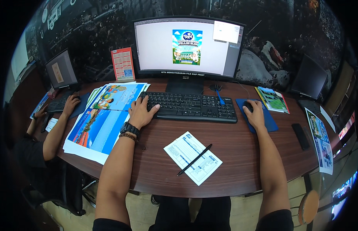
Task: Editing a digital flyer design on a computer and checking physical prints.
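Observation:
My left hand [139, 112] rests over the left end of a black keyboard [186, 107], its fingers spread on the keys and the thumb stretched toward the lower edge. A watch and a beaded bracelet are on that wrist. At the right, my right hand [256, 115] lies curved over a dark computer mouse [247, 105], which it partly hides, on a blue mouse pad [270, 122]. Behind the keyboard, a wide curved monitor [156, 50] displays a colourful poster design on a pale page, with a small white window at its upper right.
Large printed sheets [95, 134] lie left of the keyboard. A printed form [188, 148] with a black pen [194, 159] across it lies in front. A red-framed desk calendar [123, 63] stands behind; a black phone-like object [300, 136] lies right. A co-worker [52, 142] sits at left.

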Tool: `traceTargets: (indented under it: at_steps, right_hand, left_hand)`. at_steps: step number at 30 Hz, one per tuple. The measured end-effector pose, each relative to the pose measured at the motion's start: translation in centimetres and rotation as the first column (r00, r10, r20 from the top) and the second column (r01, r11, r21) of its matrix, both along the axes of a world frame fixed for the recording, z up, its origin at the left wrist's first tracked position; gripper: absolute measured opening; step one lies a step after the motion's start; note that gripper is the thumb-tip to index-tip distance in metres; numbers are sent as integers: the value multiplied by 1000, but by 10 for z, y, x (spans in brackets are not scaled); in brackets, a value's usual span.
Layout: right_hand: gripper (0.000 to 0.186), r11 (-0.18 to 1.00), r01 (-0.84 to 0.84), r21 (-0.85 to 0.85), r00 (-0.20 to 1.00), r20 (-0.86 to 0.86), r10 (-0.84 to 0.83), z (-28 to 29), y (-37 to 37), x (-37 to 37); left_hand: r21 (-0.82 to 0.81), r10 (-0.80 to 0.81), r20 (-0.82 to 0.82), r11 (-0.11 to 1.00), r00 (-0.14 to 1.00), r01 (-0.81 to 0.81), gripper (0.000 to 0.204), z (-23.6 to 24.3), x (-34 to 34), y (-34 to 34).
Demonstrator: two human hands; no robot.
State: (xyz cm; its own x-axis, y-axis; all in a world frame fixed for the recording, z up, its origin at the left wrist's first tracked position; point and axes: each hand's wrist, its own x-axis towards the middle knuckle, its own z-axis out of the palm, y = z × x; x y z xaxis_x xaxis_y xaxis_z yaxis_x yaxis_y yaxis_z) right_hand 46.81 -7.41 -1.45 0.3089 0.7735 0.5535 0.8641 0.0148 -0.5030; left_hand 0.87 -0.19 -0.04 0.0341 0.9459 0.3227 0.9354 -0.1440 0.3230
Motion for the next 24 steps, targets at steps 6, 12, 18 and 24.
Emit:
traceTargets:
  at_steps: [6,12,18,24]
  right_hand:
    - [40,1000,-25,3,999,43,25,-1,1,1]
    - [40,998,-54,15,997,56,53,-4,3,7]
    - [40,999,-51,17,998,36,51,-4,3,4]
    - [39,999,-34,8,998,46,34,-2,2,3]
  left_hand:
    - [-1,5,-27,1000,1000,-5,78,-2,-3,0]
    - [-29,-26,24,999,999,27,80,-4,-5,4]
    - [132,-133,25,983,991,129,75,-4,-6,6]
    - [193,-216,28,959,976,207,70,-1,-1,3]
